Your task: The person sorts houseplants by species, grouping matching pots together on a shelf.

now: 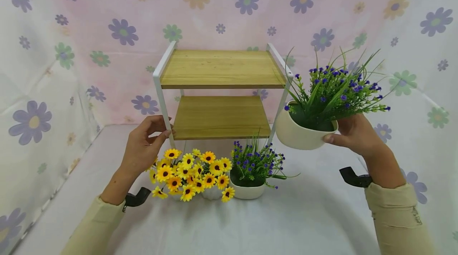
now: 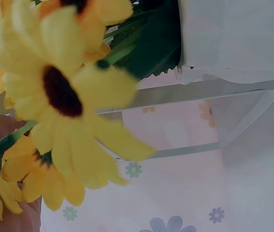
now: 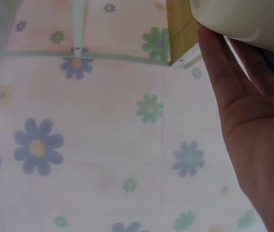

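Note:
In the head view a two-tier wooden shelf [image 1: 222, 68] with a white frame stands in the middle. My left hand [image 1: 144, 143] grips its left front post at the height of the lower board, thumb in front. Up at the right, my right hand [image 1: 361, 134] holds a cream pot of purple flowers [image 1: 304, 132] by its side, raised beside the shelf's right post and tilted slightly. The right wrist view has the pot's underside [image 3: 246, 19] against the fingers. Yellow flowers [image 2: 62, 92] cover much of the left wrist view and partly hide the left hand.
Several yellow artificial flowers [image 1: 193, 171] in white pots stand before the shelf on the white-covered table [image 1: 286, 223]. To their right is another cream pot with purple flowers [image 1: 247, 191]. A flower-print cloth [image 1: 222, 8] hangs behind and at both sides.

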The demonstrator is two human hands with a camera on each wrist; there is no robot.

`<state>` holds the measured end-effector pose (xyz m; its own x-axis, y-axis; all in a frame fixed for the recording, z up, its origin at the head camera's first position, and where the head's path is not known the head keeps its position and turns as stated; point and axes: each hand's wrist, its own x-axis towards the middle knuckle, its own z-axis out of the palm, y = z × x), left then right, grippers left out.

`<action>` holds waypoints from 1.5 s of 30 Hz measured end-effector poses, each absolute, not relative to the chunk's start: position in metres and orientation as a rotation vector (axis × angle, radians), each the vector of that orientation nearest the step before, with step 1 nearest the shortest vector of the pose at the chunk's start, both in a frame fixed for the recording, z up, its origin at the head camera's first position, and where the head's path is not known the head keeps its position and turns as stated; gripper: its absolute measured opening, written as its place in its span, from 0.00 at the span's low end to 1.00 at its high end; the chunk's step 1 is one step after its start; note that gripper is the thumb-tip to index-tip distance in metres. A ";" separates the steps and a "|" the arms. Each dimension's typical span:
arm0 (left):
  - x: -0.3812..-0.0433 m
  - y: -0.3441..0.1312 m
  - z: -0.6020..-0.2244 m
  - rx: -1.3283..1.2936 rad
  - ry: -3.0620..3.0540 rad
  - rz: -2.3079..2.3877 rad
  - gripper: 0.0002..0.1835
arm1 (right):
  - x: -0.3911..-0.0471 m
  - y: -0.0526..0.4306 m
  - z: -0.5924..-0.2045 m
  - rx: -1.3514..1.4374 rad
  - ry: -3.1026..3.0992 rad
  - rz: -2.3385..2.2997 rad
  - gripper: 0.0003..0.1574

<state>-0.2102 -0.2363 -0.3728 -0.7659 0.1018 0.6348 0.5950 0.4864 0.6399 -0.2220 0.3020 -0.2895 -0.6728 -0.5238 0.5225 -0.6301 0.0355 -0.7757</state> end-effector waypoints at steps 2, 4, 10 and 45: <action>-0.211 -0.236 -0.373 -0.571 -2.212 -1.232 0.20 | -0.222 0.299 -0.281 1.254 -2.169 1.738 0.64; -0.211 -0.236 -0.373 -0.571 -2.213 -1.232 0.20 | -0.222 0.295 -0.272 1.294 -2.144 1.734 0.62; -0.211 -0.236 -0.374 -0.571 -2.215 -1.255 0.19 | -0.223 0.285 -0.250 1.434 -2.089 1.697 0.54; -0.210 -0.237 -0.373 -0.586 -2.225 -1.273 0.19 | -0.252 0.222 -0.182 1.179 -2.186 1.706 0.29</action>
<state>-0.2102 -0.2374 -0.3728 -0.7791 0.1157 0.6161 0.5898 0.4685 0.6578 -0.2517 0.2223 -0.1825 -0.6871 -0.4927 0.5340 -0.6377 0.0565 -0.7682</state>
